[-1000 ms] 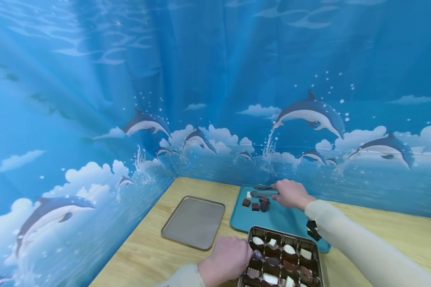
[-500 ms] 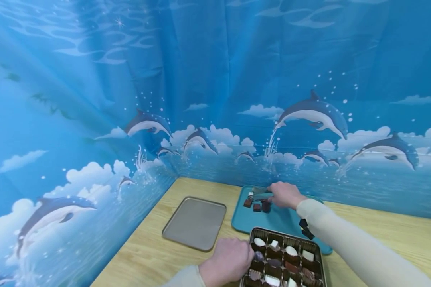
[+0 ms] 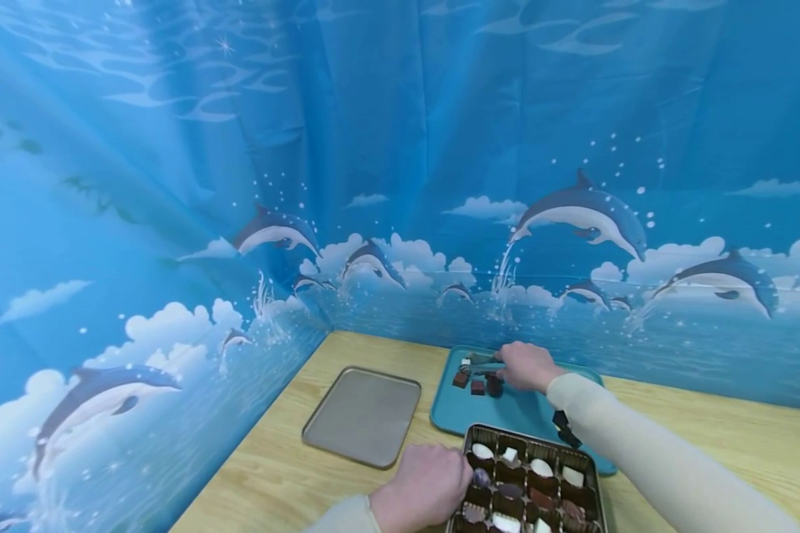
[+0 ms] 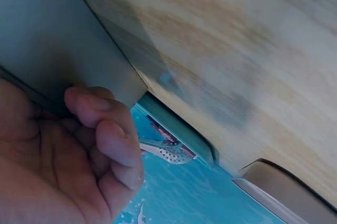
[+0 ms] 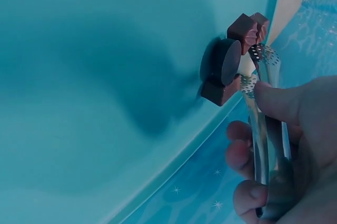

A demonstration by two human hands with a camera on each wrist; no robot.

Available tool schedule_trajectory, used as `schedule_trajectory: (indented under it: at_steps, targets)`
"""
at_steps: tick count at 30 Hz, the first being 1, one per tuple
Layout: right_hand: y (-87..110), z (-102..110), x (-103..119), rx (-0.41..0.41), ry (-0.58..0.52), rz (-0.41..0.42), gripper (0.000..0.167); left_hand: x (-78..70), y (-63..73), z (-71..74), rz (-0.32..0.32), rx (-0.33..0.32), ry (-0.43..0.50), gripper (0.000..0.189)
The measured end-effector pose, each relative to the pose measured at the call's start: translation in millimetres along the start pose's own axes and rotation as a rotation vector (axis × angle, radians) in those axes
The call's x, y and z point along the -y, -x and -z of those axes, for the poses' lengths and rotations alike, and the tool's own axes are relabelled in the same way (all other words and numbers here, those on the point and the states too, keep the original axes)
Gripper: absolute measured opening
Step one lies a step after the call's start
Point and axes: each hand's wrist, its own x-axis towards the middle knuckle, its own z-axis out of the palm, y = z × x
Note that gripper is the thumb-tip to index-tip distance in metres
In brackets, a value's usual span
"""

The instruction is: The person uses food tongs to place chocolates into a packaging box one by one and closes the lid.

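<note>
My right hand [image 3: 529, 366] holds metal tongs [image 5: 260, 145] over the far side of a teal tray [image 3: 450, 411]. In the right wrist view, the perforated tong tips stand on either side of a white chocolate [image 5: 246, 66]. Dark chocolates crowd around it, among them a round one [image 5: 230, 61] and a square one [image 5: 243, 30]. My left hand [image 3: 423, 485], fingers curled, grips the left edge of a chocolate box [image 3: 598, 497] at the front. The box's divided insert holds white and brown chocolates; its near end is cut off by the head view.
An unfilled grey-brown tray [image 3: 363, 414] lies on the wooden table [image 3: 253, 451], left of the teal tray. The box overlaps the teal tray's near edge in the head view. A blue dolphin-print curtain [image 3: 387, 185] borders the table behind and at left.
My right hand has lowered the tongs onto the chocolates, and their tips have come together about the white piece. The left hand keeps its place on the box.
</note>
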Motion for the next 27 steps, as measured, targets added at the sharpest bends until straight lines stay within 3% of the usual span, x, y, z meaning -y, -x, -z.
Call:
schedule_trajectory:
  at_steps: [5,12,20,27]
  targets:
    - [7.6,0,0,-0.024,-0.021,0.003,0.036,-0.9,1.6,-0.2,-0.039,-0.016,-0.053,0.037]
    - [30.0,16,3,-0.095,-0.073,0.033,0.040,0.1,1.2,-0.2,-0.032,-0.023,-0.077,0.035]
    - [74.0,41,13,-0.134,-0.062,0.073,0.043,0.4,1.3,1.3,-0.034,-0.007,-0.100,0.035]
    - [119.9,52,20,-0.141,-0.059,0.109,0.044,1.0,1.4,-0.8,-0.014,0.017,-0.047,0.037]
